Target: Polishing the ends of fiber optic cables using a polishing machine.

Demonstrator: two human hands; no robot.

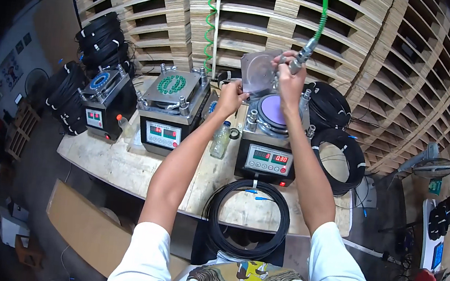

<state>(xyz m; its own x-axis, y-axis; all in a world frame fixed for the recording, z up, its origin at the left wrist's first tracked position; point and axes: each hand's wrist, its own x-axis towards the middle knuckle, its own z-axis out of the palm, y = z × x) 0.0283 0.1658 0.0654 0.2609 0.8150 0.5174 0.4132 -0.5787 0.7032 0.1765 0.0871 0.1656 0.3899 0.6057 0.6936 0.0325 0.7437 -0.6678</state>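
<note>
Wooden pallets (196, 22) behind the bench (201, 187), a clear plate (260, 70) held beside an air gun (301, 60)

Slatted pallets rose behind the pale wooden bench, where three machines stood in a row. The left machine (94, 119) carried a blue disc (100, 79), and the middle machine (161, 135) a green ring fixture (171, 84). The clear plate was above the far side of the right machine (241, 167), tilted up behind its purple disc (273, 109).

The left hand (230, 99) had its grip pinched on the plate's lower left corner. The right hand (289, 76) had its grip closed around the air gun, which hung on a green hose (323, 13); whether its fingertips also touched the plate could not be told.

The step in hand seemed to be blowing the plate clean, though no jet of air could be seen. The next move, in my judgement, called for steadying that corner and keeping the nozzle off the surface, then laying the plate squarely over the disc.

A bottle (219, 142) stood just left of the right machine, and a black cable coil (284, 218) lay at the near edge.
</note>
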